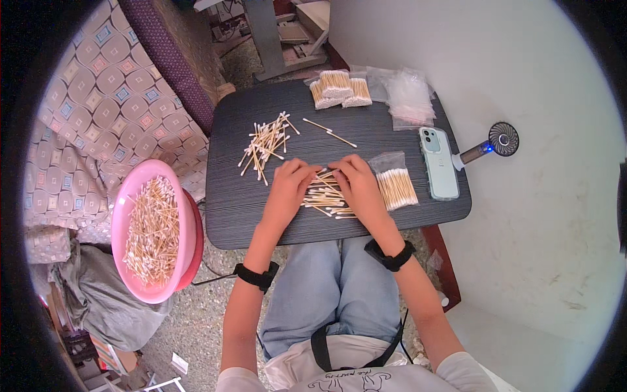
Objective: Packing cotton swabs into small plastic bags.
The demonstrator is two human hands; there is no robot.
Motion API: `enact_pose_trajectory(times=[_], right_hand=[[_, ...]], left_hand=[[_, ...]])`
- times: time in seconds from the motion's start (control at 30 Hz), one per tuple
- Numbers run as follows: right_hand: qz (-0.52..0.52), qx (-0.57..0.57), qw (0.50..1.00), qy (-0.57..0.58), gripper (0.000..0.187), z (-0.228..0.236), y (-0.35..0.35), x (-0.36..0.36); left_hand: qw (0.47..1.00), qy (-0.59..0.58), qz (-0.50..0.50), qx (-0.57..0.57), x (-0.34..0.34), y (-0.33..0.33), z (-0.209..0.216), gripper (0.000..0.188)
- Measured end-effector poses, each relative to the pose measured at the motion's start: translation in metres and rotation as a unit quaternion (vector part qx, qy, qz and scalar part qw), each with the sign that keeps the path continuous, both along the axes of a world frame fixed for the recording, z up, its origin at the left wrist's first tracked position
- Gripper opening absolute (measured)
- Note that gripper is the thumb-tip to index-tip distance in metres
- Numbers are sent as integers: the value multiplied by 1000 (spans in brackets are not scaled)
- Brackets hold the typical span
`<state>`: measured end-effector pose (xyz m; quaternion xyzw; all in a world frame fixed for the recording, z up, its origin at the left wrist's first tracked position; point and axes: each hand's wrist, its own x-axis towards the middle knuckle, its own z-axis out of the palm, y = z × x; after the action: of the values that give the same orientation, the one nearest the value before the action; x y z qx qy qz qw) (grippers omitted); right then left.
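Observation:
On the dark table, both my hands are at a loose pile of wooden-stick cotton swabs (pixel 321 198) near the front edge. My left hand (pixel 289 189) curls in from the pile's left, its fingertips closed on swabs at the far end. From the other side my right hand (pixel 358 187) bends inward, thumb and fingers closed on swabs there too. The exact swabs between the fingers are partly hidden. Just right of my right hand lies a clear bag filled with cotton swabs (pixel 396 187). A second loose heap of swabs (pixel 266 143) lies beyond my left hand.
Two stray swabs (pixel 331 132) lie mid-table. Filled swab bags (pixel 337 86) are stacked at the far edge, beside empty clear bags (pixel 410 97). A phone (pixel 439 163) and small fan (pixel 503 139) are at the right, near the wall. A pink basin (pixel 186 228) of swabs stands left.

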<state>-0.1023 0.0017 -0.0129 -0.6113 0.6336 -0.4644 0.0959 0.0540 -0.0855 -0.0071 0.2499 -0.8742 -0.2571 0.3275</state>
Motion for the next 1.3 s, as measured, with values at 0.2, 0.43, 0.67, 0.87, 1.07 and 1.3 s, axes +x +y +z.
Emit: enact_pose_trajectory(times=[0.2, 0.43, 0.67, 0.87, 1.07, 1.3], right_hand=[[7, -65, 989, 134, 26, 5, -2, 5], [43, -19, 992, 116, 20, 4, -1, -1], [27, -5, 992, 123, 9, 4, -8, -3], [20, -28, 991, 130, 12, 3, -10, -3], [-4, -32, 989, 142, 17, 4, -8, -5], [-24, -12, 989, 147, 27, 2, -6, -9]], left_hand=[[1000, 12, 6, -12, 1, -4, -4, 20], [1000, 9, -24, 16, 14, 7, 5, 20], [1000, -15, -18, 9, 7, 0, 5, 14], [1000, -23, -4, -10, 4, -3, 1, 13], [999, -8, 17, -45, 1, -1, -2, 14], [999, -15, 38, -20, -1, 18, 5, 25]])
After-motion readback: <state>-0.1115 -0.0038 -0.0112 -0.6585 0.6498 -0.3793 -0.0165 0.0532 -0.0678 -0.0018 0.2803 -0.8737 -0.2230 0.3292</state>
